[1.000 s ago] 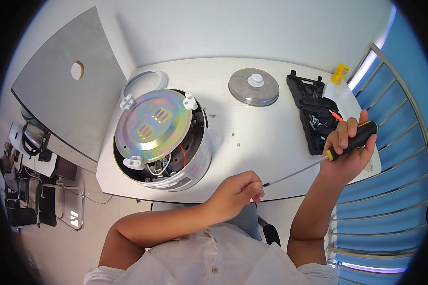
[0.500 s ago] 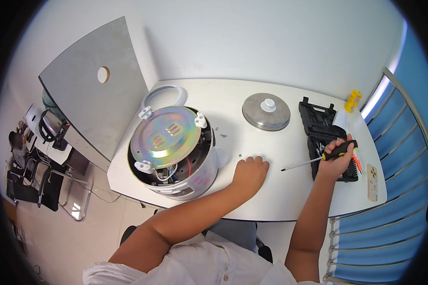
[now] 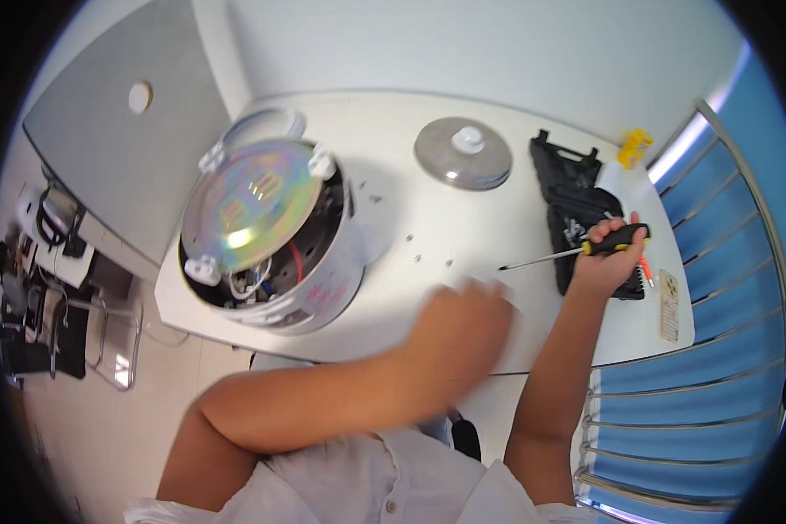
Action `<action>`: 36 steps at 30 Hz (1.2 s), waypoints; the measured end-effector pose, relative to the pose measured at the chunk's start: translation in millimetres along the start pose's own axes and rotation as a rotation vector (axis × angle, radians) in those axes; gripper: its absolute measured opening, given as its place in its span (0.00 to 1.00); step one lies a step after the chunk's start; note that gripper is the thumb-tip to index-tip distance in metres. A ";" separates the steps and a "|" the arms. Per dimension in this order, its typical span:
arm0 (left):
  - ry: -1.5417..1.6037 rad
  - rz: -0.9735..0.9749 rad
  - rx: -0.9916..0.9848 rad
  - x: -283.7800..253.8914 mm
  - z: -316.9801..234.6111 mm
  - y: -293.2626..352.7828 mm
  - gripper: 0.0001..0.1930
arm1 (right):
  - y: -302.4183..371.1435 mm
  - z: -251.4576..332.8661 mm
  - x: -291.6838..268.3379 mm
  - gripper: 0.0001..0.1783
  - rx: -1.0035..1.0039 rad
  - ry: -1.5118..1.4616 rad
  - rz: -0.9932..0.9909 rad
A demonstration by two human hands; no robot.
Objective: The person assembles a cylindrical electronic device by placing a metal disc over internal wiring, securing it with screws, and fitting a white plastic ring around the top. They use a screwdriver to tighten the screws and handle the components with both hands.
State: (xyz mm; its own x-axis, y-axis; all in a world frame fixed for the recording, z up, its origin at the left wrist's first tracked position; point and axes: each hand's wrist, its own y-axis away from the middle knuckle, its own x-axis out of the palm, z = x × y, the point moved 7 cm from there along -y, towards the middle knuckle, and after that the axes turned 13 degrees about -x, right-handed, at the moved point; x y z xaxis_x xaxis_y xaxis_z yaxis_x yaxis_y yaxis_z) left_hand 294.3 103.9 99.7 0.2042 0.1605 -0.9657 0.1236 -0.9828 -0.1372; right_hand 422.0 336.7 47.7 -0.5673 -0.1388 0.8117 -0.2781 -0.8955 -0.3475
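My right hand [image 3: 604,262] grips a screwdriver [image 3: 541,259] by its black and yellow handle, its shaft pointing left above the table. My left hand [image 3: 463,336] is raised over the table's front edge; motion smears its fingers, so I cannot tell whether they hold anything. Several small screws [image 3: 417,258] lie on the white table beyond it. On the left stands a white appliance body [image 3: 323,293], round like a cooker, its inside and wires exposed. A shiny iridescent metal disc [image 3: 262,210] with white plastic feet rests tilted across its top.
A metal lid [image 3: 445,157] with a white knob sits at the back. To the right are an open black tool case [image 3: 576,205], a yellow object [image 3: 635,148] and a phone-like object [image 3: 669,306]. A pale ring [image 3: 293,122] lies behind the appliance. A metal railing [image 3: 751,188] borders the right.
My left hand has lifted off the table toward me, uncovering more screws. My right hand still holds the screwdriver. The whole view has shifted, so the table sits higher and further left.
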 end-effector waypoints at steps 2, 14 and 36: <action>0.058 0.037 0.431 -41.8 -58.1 50.5 0.09 | -0.6 1.7 6.6 0.17 0.031 -0.006 0.064; 0.754 0.627 0.559 -108.7 -8.3 137.0 0.06 | 8.2 -71.7 -18.1 0.17 0.513 0.121 0.232; 0.665 -0.523 -0.555 -94.1 348.1 214.1 0.08 | 57.9 -102.0 16.1 0.35 -0.107 1.471 0.957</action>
State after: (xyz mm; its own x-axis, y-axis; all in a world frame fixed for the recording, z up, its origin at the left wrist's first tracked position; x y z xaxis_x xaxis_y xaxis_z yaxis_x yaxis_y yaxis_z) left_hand -36.5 -153.4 84.5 0.4741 0.7435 -0.4717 0.7520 -0.6205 -0.2223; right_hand 317.7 325.7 -7.2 -0.6967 -0.0357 -0.7165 0.5307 -0.6976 -0.4813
